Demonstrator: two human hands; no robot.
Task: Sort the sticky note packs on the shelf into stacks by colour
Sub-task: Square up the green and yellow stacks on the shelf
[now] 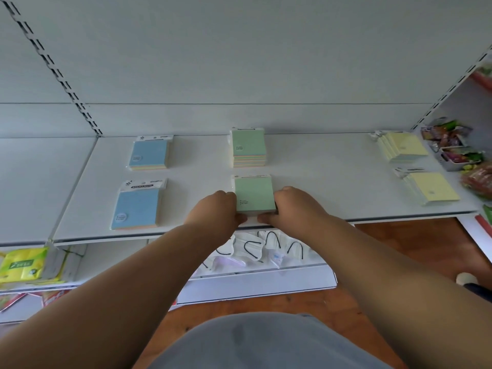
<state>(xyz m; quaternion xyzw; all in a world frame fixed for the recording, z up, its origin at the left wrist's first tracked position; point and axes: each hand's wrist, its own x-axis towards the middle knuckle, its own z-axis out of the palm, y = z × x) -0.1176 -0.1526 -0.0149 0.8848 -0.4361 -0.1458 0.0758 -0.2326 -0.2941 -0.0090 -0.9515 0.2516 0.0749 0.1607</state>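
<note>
Two hands on one green pack stack [254, 194], near the front edge of the white shelf [332, 182], about mid-width. Left hand [217, 211] curled against the stack's left side, thumb tucked at the front corner; right hand [292, 206] curled against the right side, thumb likewise at the front edge. Both gripping the stack between them, flat on the shelf.

Behind it, well apart toward the back wall, a second green stack [249, 147], taller, with coloured layers showing along its front. To the left, two blue stacks: the nearer blue stack [138, 206] with a printed header card, and the farther blue stack [149, 153] close to the back. To the right, two pale yellow stacks: the rear yellow stack [403, 146] fanned slightly, and the front yellow stack [431, 189] turned at an angle.

Beyond the yellow ones, at the far right, snack packets [447, 134] and a small metal tray [452, 162]. Below the shelf, white face masks [255, 249] with black ear loops, and yellow-green packets [22, 263] on the lower left shelf. Wooden floor [399, 243] underneath.
</note>
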